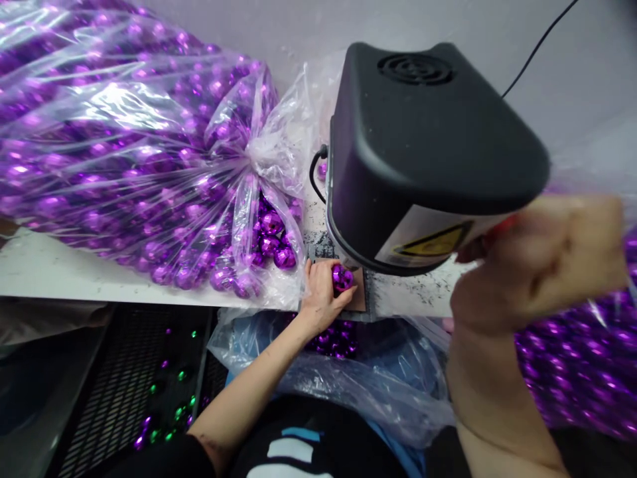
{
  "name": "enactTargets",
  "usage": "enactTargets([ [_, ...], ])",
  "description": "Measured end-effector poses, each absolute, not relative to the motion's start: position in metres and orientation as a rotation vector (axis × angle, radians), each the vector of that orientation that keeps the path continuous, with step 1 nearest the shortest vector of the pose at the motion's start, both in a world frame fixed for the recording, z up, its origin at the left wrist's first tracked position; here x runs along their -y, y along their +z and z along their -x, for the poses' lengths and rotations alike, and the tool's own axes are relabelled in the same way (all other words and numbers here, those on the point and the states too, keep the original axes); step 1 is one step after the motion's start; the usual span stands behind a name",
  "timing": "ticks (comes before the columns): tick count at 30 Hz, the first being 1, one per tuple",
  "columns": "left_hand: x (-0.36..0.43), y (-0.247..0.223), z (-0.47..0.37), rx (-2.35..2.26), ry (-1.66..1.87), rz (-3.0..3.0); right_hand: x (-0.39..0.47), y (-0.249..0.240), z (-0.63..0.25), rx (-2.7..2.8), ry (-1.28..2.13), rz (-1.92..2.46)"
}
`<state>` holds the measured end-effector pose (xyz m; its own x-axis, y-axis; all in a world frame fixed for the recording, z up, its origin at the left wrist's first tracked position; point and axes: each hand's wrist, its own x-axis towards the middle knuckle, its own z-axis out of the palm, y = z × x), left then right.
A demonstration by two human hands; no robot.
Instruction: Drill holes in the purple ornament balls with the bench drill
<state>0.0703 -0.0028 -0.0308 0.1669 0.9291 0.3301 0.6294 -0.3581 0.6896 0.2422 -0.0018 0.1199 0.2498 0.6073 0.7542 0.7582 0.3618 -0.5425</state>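
My left hand (322,291) is pinched around a shiny purple ball (342,278), which has dark holes in it. The ball sits at a small brown pad (357,299) under the front of a black machine housing (428,146). My right hand (517,265) is blurred and raised at the right side of the housing, its fingers curled. A bit of red shows by its fingertips, partly behind the housing, and what it grips is not clear. Several loose purple balls (271,242) lie left of my left hand.
A large tied clear bag (124,146) of purple balls fills the left of the white table (50,269). Below the edge, an open plastic bag (388,392) holds more balls. Purple balls (582,358) are heaped at right. A black crate (104,392) with scattered green balls stands lower left.
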Motion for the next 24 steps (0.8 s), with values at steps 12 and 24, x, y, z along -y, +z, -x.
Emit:
enactTargets([
  [12, 0.093, -0.041, -0.044, -1.159, 0.861, -2.29, -0.031, 0.142, -0.238, 1.239, 0.364, 1.153],
  [24, 0.045, -0.017, 0.021, -1.307, 1.001, -2.576, 0.093, 0.006, -0.181, 1.807, 0.501, 1.378],
])
